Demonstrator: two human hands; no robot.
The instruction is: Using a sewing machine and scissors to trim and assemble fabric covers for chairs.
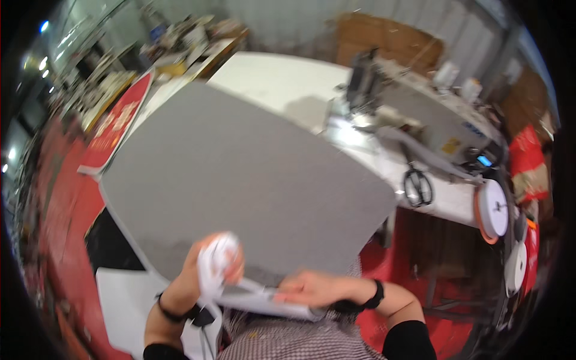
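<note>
A large grey mat [240,174] with a pale edge lies across the work table and hangs over toward me. My left hand [191,270], at the mat's near edge, is closed around a bunched white strip [210,273], which looks like cloth or tape. Blur hides its exact kind. My right hand [309,289] is just to the right, over the same folded-up edge. Its fingers are drawn together near a pale band running between the hands; what they pinch is too smeared to make out.
A sewing machine [426,114] with a lit needle area stands on the white table [270,72] at the right. A black cable coil [418,187] hangs by the table edge, near a white reel [494,208]. Red printed sheet [120,123] lies at the left; cluttered benches stand behind.
</note>
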